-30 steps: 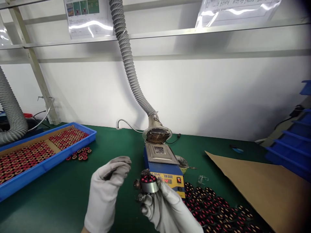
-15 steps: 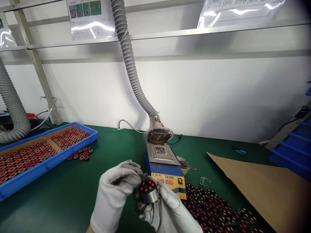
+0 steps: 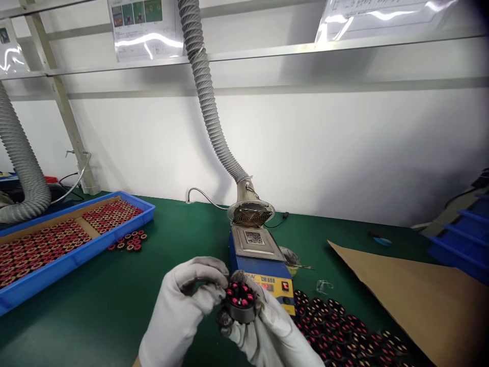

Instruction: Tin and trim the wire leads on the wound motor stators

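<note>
A motor stator, a grey metal ring with red-pink windings showing in its top, is held up in front of the blue solder pot. My right hand, in a white glove with darkened fingertips, grips it from the right and below. From the left, my left hand, gloved too, has thumb and fingers pinched together at the stator's rim. Whatever fine part lies between those fingertips is too small to make out. Just behind the hands stands the solder pot, with a yellow front panel and a metal top plate.
A fume hose runs down to a hood behind the pot. At left lies a blue tray of red stators, with several loose stators beside it. Many black-and-red stators lie at right, near brown cardboard.
The stator has shifted slightly right and turned more upright, its winding side facing up towards me. Both hands moved a little right with it.
</note>
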`<state>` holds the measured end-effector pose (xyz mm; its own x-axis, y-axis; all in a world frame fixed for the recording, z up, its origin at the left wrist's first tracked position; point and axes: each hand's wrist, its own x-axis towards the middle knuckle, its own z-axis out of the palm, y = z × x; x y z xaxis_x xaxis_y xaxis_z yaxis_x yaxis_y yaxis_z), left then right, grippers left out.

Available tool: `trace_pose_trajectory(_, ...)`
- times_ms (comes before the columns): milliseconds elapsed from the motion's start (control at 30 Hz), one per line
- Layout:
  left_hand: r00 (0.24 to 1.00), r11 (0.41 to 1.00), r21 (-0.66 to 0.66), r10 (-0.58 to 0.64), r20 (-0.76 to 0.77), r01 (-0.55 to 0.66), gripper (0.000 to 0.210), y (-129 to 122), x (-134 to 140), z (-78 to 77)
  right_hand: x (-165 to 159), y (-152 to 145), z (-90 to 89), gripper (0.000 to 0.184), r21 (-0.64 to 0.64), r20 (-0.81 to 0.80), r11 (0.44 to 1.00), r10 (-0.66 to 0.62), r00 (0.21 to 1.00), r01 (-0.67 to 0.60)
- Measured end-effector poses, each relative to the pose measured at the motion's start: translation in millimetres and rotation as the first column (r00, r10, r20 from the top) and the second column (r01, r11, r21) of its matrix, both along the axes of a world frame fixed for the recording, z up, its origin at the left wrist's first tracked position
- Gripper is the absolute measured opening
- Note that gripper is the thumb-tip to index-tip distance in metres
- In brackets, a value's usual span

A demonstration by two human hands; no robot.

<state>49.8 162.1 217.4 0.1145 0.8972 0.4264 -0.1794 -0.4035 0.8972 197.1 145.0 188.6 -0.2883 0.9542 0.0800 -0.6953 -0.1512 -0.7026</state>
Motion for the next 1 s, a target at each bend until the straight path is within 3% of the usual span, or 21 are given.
trace_pose_trajectory(67,0.993,0.997,0.011,0.069,0.101,-0.070,0.014,0,-5,-0.9,2,-2,0.8,0.034,0.016,0.021,0.999,0.040,0.999,-0.040)
trace_pose_trajectory(133,0.987,0.992,-0.029,0.127,0.100,-0.125,0.010,0,-7,1.6,3,-2,-0.6,0.036,0.026,0.041,0.999,0.032,0.999,-0.033)
trace_pose_trajectory(267,0.993,0.991,-0.128,-0.039,-0.110,0.025,0.018,-1,1,7.9,4,9,-12.0,0.041,0.136,0.157,0.985,-0.124,0.980,0.103)
trace_pose_trajectory(333,0.992,0.998,-0.027,-0.066,-0.104,0.064,0.019,-4,5,8.4,4,18,-18.0,0.038,0.224,0.212,0.957,-0.231,0.949,0.183)
trace_pose_trajectory(467,0.989,0.970,0.236,0.085,-0.121,-0.054,0.016,-10,1,6.8,0,27,-20.5,0.034,0.283,0.229,0.915,-0.355,0.906,0.287)
trace_pose_trajectory(533,0.988,0.970,0.203,0.145,-0.046,-0.133,0.013,-8,-3,5.7,-6,21,-18.4,0.032,0.357,0.215,0.827,-0.525,0.823,0.434)
trace_pose_trajectory(600,0.992,0.993,0.032,0.109,0.068,-0.112,0.022,-4,-3,3.7,-12,12,-17.1,0.025,0.529,0.205,0.626,-0.750,0.629,0.573)
trace_pose_trajectory(667,0.990,0.985,-0.137,-0.092,0.103,0.106,0.045,0,2,0.2,-17,4,-17.7,0.021,0.765,0.170,0.368,-0.907,0.385,0.529)
trace_pose_trajectory(733,0.956,0.934,-0.212,-0.269,0.115,0.289,0.042,3,12,-5.0,-19,-1,-19.5,0.022,0.916,0.112,0.170,-0.978,0.176,0.362)
trace_pose_trajectory(800,0.949,0.937,-0.201,-0.247,0.194,0.285,0.024,5,23,-10.7,-21,-2,-20.8,0.022,0.963,0.078,0.090,-0.995,0.056,0.254)
trace_pose_trajectory(833,0.947,0.955,-0.180,-0.185,0.261,0.236,0.019,6,27,-13.0,-21,-2,-20.9,0.021,0.961,0.071,0.074,-0.997,0.020,0.268)
trace_pose_trajectory(933,0.892,0.993,-0.094,-0.024,0.452,0.075,0.015,8,28,-13.6,-23,0,-19.3,0.023,0.910,0.070,0.074,-0.997,0.025,0.408)
trace_pose_trajectory(1000,0.890,0.995,-0.095,0.049,0.453,-0.006,0.015,8,22,-8.6,-24,1,-18.1,0.026,0.880,0.053,0.069,-0.997,0.049,0.470)
